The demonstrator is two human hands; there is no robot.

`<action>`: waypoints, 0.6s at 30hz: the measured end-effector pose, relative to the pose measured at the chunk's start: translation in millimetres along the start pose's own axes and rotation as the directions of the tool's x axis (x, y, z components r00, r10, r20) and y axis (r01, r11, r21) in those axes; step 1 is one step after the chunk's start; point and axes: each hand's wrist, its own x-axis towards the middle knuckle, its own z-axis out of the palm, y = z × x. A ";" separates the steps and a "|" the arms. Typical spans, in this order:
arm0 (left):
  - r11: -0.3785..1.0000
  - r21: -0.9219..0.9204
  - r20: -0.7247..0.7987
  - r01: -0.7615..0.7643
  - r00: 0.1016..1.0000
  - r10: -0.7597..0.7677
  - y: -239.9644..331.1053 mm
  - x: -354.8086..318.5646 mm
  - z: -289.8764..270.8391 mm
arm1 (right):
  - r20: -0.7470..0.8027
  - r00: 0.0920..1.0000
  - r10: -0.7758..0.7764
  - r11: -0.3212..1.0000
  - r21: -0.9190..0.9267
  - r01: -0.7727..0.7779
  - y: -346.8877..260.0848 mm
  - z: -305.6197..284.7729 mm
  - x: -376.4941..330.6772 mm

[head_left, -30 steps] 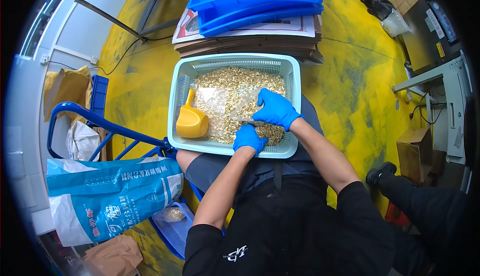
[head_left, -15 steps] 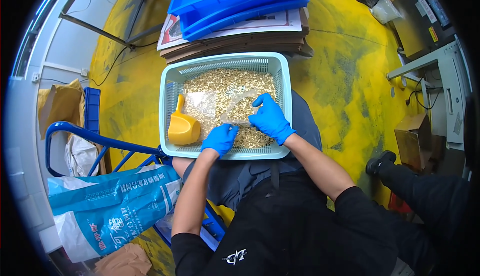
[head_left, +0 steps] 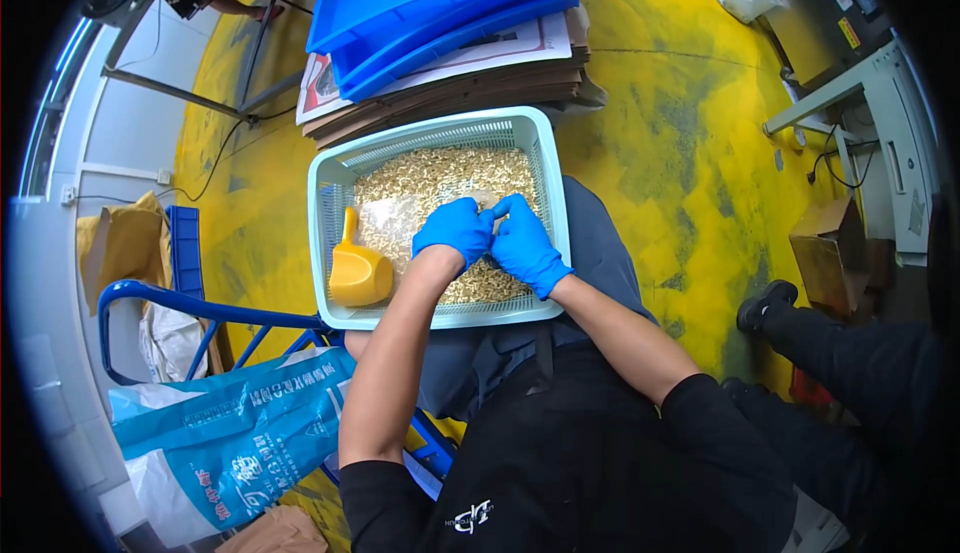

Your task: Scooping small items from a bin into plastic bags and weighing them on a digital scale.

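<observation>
Pinching the clear bag together, your left hand has moved up beside your right hand over the pale green basket, both closed on it.

Plastic, rubber, grain.
Matt perforated plastic basket at twelve o'clock, glossy yellow plastic scoop, smooth blue rubber gloves on left hand and right hand, clear crinkled film bag.

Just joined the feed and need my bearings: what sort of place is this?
Probably a workshop or packing area. The floor is painted yellow and worn, flattened cardboard and blue trays are stacked on it, and a hand truck with a big sack stands by. Both gloved hands, left hand and right hand, meet over a basket of small tan pieces.
</observation>
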 end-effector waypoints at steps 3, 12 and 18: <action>0.999 0.042 0.009 0.009 1.000 -0.009 11.0 -7.9 -11.6 | 0.007 0.998 0.054 0.993 0.104 -0.055 3.8 0.4 1.4; 0.998 -0.059 -0.177 -0.032 0.984 0.021 -16.3 6.3 4.3 | 0.140 0.966 0.217 0.891 0.376 -0.254 -15.3 -5.5 -7.4; 0.985 -0.122 -0.370 -0.121 0.927 0.068 -42.2 11.1 7.6 | 0.158 0.964 0.215 0.877 0.404 -0.262 -17.0 -3.4 -8.2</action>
